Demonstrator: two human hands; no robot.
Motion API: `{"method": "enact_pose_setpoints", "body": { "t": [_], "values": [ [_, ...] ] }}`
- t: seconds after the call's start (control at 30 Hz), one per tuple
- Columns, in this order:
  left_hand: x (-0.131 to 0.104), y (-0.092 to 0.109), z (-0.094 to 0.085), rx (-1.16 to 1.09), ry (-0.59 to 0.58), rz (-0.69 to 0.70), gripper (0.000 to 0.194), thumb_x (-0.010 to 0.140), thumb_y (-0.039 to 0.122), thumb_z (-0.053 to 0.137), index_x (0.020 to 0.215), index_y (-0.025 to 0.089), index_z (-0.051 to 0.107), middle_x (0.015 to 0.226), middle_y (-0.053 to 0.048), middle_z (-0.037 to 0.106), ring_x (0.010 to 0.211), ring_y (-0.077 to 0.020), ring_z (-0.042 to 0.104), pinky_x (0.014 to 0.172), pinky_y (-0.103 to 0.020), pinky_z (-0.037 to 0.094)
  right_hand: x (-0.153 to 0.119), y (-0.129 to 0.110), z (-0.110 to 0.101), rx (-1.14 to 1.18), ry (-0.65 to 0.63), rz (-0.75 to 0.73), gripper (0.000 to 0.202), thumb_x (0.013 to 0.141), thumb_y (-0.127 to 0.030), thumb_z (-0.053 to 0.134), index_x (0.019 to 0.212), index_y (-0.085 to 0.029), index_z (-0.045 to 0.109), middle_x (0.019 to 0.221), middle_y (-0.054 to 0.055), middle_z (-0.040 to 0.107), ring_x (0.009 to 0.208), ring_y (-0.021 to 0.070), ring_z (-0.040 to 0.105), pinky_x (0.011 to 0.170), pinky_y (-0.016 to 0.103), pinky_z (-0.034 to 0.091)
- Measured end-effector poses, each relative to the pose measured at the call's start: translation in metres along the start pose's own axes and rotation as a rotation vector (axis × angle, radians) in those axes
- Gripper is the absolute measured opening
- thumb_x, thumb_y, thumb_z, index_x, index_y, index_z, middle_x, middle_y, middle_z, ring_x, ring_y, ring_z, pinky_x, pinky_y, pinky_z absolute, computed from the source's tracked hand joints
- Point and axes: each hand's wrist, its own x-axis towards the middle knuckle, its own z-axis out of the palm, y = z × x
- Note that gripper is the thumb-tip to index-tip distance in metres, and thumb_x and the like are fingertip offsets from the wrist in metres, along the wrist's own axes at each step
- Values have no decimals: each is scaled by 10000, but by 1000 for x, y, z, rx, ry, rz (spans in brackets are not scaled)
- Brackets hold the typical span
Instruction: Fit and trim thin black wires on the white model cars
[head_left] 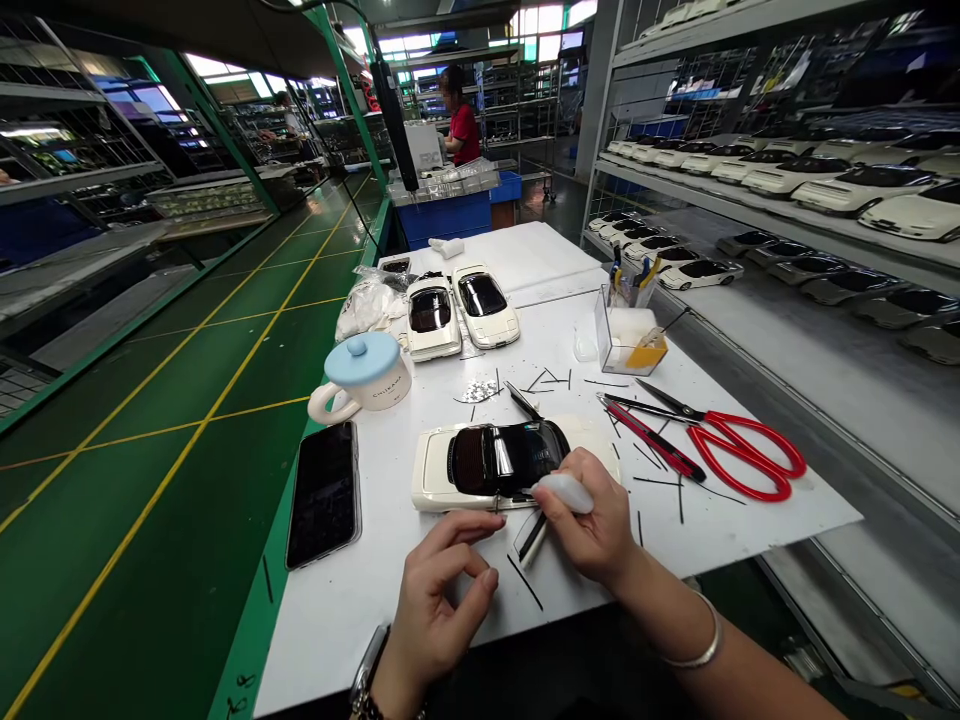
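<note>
A white model car (454, 470) with a dark roof and glass lies sideways in front of me, its open door (529, 536) sticking out towards me. My right hand (592, 520) grips a small white squeeze bottle (568, 492), its narrow tip against the near side of the car by the door opening. Close to the car's near lower edge is my left hand (448, 590), fingers bent and apart, holding nothing. Whether its index fingertip touches the car, I cannot tell. The far door (523, 402) also stands open.
Red-handled scissors (739, 450) and a red utility knife (660, 442) lie to the right, among black strips. A phone (324, 495), a lidded mug (367, 375), two white model cars (486, 308) and a clear box (630, 335) surround the work. Racks of cars (825, 185) stand right.
</note>
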Motion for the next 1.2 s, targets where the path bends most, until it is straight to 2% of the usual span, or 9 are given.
{"method": "enact_pose_setpoints", "body": {
  "t": [0.27, 0.4, 0.47, 0.57, 0.67, 0.83, 0.97, 1.07, 1.2],
  "values": [
    [1, 1, 1, -3, 19, -8, 239, 860, 246, 528, 646, 171, 603, 1074, -100, 640, 1004, -219, 622, 895, -370, 541, -3, 5, -10, 215, 164, 200, 152, 859, -268, 549, 785, -222, 425, 683, -2, 462, 607, 144, 474, 526, 287, 397],
    [1, 1, 1, -4, 21, 0, 235, 856, 239, 532, 642, 171, 602, 1075, -97, 640, 1000, -212, 626, 900, -359, 540, 25, 16, -30, 279, 355, 320, 232, 864, -431, 522, 848, -234, 401, 739, 22, 465, 634, 169, 494, 545, 312, 415],
    [1, 1, 1, -6, 22, 3, 241, 858, 243, 531, 638, 171, 599, 1070, -98, 641, 999, -213, 627, 896, -357, 542, 50, 29, -40, 163, 363, 298, 258, 853, -460, 514, 884, -236, 390, 778, 26, 467, 666, 173, 507, 600, 328, 439],
    [2, 1, 1, -17, 23, 5, 257, 864, 259, 528, 632, 169, 594, 1064, -102, 644, 992, -217, 630, 888, -361, 544, 87, 59, -45, -185, 108, 287, 263, 814, -446, 529, 822, -234, 372, 802, 16, 489, 761, 170, 519, 712, 315, 435],
    [3, 1, 1, -37, 19, 14, 276, 872, 280, 522, 632, 167, 594, 1056, -105, 646, 987, -217, 633, 889, -365, 543, 111, 94, -34, -319, -86, 356, 238, 723, -311, 603, 717, -225, 381, 661, -26, 493, 631, 144, 485, 642, 283, 390],
    [3, -1, 2, -47, 4, -11, 299, 878, 310, 517, 630, 164, 601, 1041, -114, 648, 995, -222, 628, 899, -383, 538, 132, 130, -3, -477, -205, 448, 160, 719, -197, 557, 778, -220, 410, 619, -18, 517, 593, 157, 476, 578, 272, 326],
    [1, -4, 3, -69, 0, -35, 297, 873, 320, 529, 631, 166, 607, 1052, -111, 643, 1003, -224, 623, 903, -388, 537, 137, 123, 2, -587, -267, 455, 213, 753, -233, 570, 909, -187, 433, 745, 60, 583, 659, 198, 522, 574, 284, 317],
    [1, -3, 2, -76, 0, -35, 304, 874, 326, 528, 629, 166, 610, 1053, -114, 644, 1002, -228, 624, 901, -391, 540, 129, 107, -26, -633, -365, 383, 181, 788, -244, 549, 928, -175, 457, 860, 106, 603, 726, 217, 550, 593, 292, 329],
    [2, -1, 1, -70, -28, -38, 296, 872, 317, 530, 629, 169, 609, 1056, -112, 646, 1004, -231, 627, 901, -380, 542, 102, 92, -96, -624, -584, 268, 53, 821, -216, 481, 785, -206, 520, 750, 42, 608, 685, 194, 553, 613, 296, 366]
  ]
}}
